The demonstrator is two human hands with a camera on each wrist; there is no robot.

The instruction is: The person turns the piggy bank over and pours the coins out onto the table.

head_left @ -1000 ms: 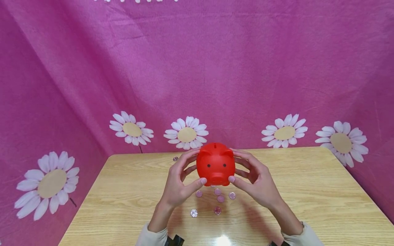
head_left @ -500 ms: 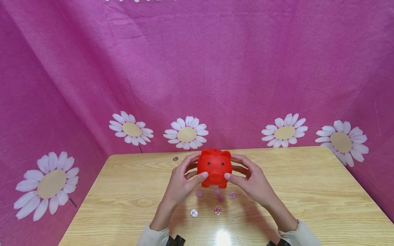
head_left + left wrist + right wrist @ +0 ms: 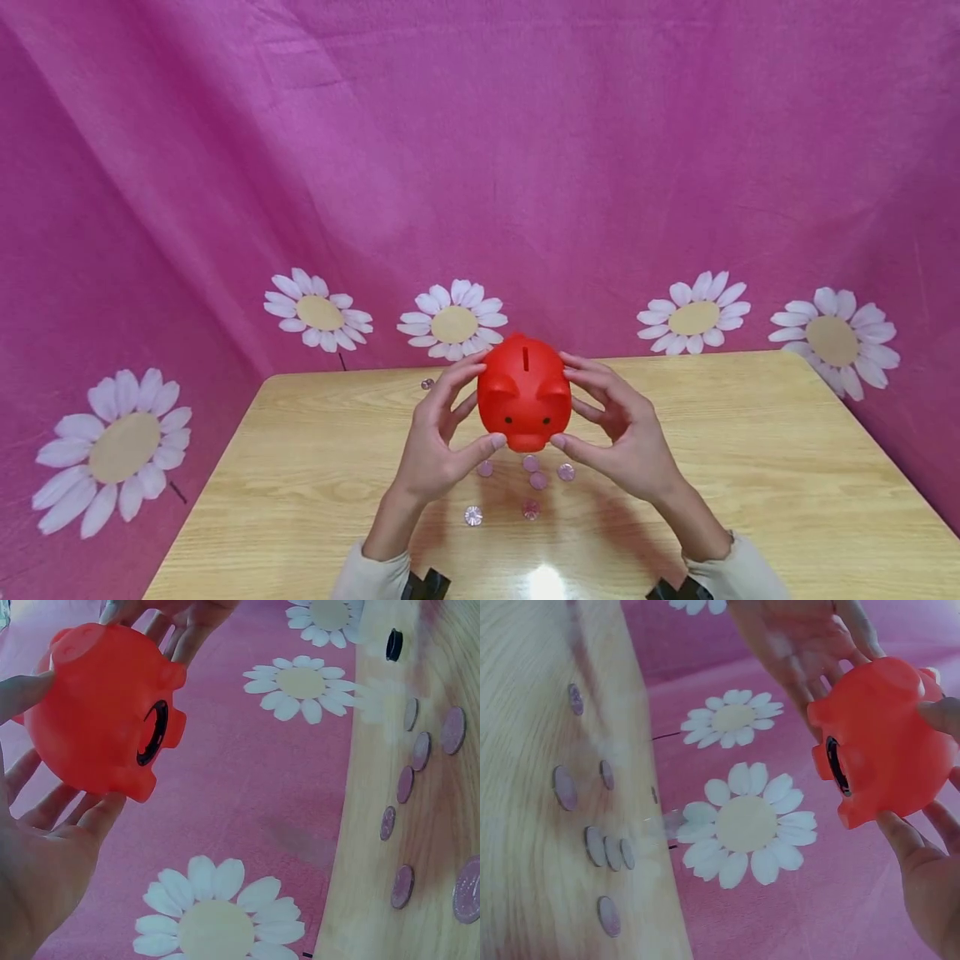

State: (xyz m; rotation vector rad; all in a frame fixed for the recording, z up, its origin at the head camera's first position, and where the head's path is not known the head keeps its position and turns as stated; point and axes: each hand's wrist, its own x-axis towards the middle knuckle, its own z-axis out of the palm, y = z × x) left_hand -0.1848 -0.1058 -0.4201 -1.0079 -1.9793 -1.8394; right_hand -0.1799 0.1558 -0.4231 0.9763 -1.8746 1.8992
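The pig [image 3: 524,392] hangs above the table [image 3: 750,467], between the left hand [image 3: 435,437] and right hand [image 3: 622,433], snout toward the person. Coins [image 3: 531,463] lie scattered on the table beneath and just before it. One small thing [image 3: 427,384], perhaps another coin, lies behind the left hand near the far edge.
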